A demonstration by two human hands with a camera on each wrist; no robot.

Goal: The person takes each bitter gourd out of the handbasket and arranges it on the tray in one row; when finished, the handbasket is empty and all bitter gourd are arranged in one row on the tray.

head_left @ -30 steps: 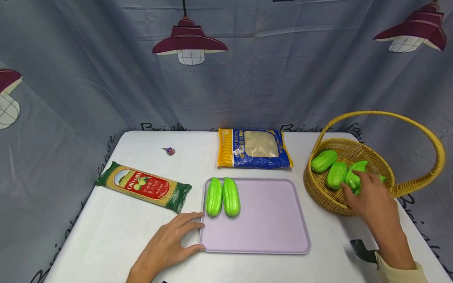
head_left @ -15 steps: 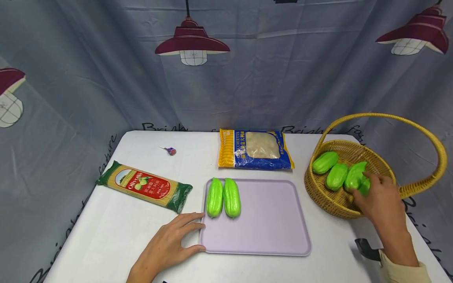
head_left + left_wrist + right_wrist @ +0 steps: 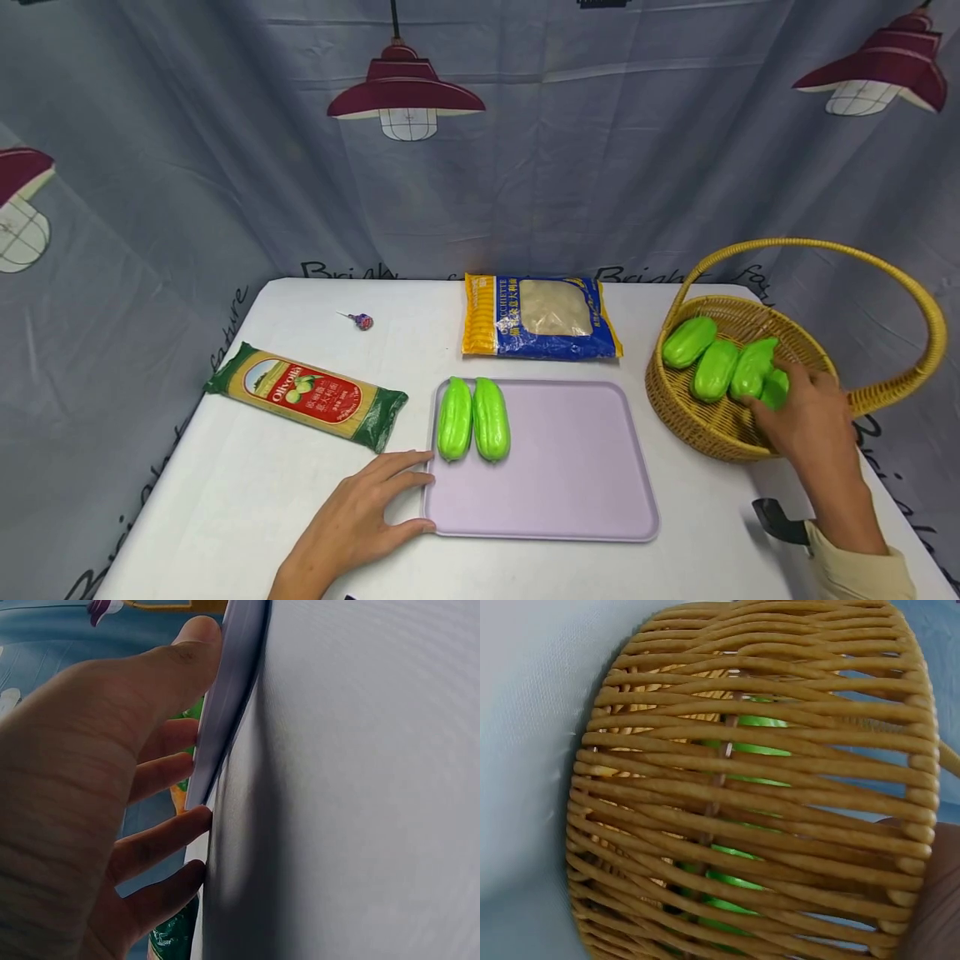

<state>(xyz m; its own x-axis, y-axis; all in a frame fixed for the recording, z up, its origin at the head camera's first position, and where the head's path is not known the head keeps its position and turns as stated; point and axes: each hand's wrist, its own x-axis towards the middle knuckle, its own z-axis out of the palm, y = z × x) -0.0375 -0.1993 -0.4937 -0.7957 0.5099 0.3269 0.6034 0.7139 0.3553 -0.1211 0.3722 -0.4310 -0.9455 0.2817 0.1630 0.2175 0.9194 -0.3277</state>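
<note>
Though glossy, rightmost vegetable (image 3: 776, 388) half-hidden.

A strip of bare white table (image 3: 701, 508) leaves passage between the lilac tray (image 3: 570, 479) and wicker basket (image 3: 677, 423) — but its tall handle (image 3: 813, 242) arches overhead, and the right hand (image 3: 813, 421) fills its near right side.

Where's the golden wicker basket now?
In the head view, the basket stands on the right, with the right hand over its rim, the lilac rectangular tray to its left.
</note>
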